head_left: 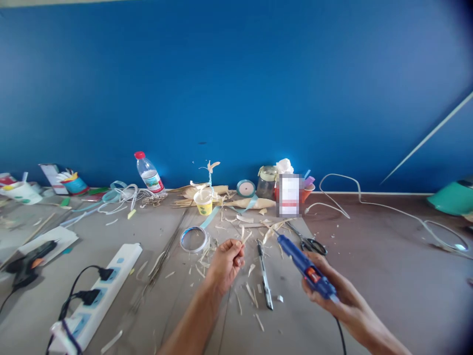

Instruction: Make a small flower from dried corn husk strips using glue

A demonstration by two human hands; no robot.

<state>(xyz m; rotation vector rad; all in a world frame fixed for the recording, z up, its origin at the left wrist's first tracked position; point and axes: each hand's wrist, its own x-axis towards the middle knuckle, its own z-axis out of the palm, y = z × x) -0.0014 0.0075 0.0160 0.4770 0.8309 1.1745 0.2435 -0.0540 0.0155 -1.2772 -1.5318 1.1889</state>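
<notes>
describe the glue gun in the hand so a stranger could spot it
On the grey table below the blue wall, look near the front edge, right of centre. The right hand holds a blue glue gun with a red label; the other glue gun, far left, is black and unheld.

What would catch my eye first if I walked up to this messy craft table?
The bright blue wall fills the upper half. Low in the middle, the right hand grips a blue glue gun, its nozzle near a pale strip pinched in the left hand. At lower left lies a white power strip with black plugs.
</notes>
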